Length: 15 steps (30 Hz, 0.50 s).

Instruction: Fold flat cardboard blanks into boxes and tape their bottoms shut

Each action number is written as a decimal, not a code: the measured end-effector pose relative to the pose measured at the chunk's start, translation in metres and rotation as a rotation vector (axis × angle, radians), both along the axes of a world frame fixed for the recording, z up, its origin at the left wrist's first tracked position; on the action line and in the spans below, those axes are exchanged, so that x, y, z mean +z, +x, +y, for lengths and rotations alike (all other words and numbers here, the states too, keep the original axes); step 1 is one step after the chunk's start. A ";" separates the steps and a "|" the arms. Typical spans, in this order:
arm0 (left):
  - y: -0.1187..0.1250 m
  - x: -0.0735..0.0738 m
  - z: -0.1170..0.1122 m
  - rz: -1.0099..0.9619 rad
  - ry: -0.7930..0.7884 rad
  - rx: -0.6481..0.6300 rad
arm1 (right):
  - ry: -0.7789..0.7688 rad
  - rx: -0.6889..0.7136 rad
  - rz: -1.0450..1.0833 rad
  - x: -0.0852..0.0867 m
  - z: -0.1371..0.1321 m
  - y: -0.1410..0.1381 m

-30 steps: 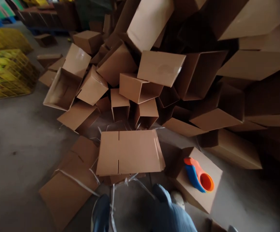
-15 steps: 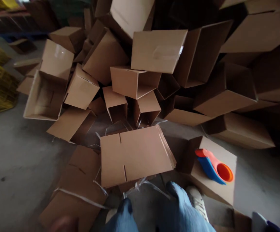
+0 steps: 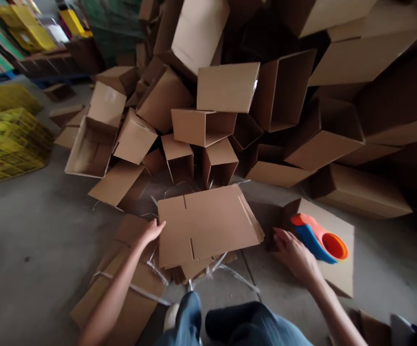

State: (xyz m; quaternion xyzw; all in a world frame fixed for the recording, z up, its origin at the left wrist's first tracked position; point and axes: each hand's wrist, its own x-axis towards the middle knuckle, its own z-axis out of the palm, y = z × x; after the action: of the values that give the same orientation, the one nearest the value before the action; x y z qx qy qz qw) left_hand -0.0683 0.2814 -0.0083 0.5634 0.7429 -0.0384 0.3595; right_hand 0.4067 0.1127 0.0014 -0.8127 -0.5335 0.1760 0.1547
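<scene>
Cardboard stack (image 3: 214, 223), left hand (image 3: 153, 230) at its edge, grip unclear; right hand (image 3: 297, 254) empty, unclenched

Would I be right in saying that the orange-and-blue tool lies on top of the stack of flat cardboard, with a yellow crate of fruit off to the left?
Not quite: the head view shows the orange-and-blue tool lying on a cardboard box to the right of the stack of flat cardboard. The rest stands.
</scene>
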 end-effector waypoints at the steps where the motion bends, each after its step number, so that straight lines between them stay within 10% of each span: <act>1: 0.003 -0.004 -0.017 -0.033 -0.006 0.030 | 0.001 -0.021 -0.024 -0.001 0.016 -0.012; 7: 0.028 -0.025 -0.099 -0.157 0.085 0.268 | -0.134 -0.061 0.006 -0.019 0.052 -0.091; 15: 0.047 -0.015 -0.110 -0.291 0.224 0.544 | 0.034 -0.158 0.282 -0.029 0.047 -0.080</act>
State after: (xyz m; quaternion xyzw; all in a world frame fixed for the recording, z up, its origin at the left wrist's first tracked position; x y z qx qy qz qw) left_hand -0.0217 0.1717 -0.0233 0.3801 0.8066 0.2218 0.3946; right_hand 0.3263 0.1600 -0.0279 -0.8167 -0.4438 0.2666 0.2550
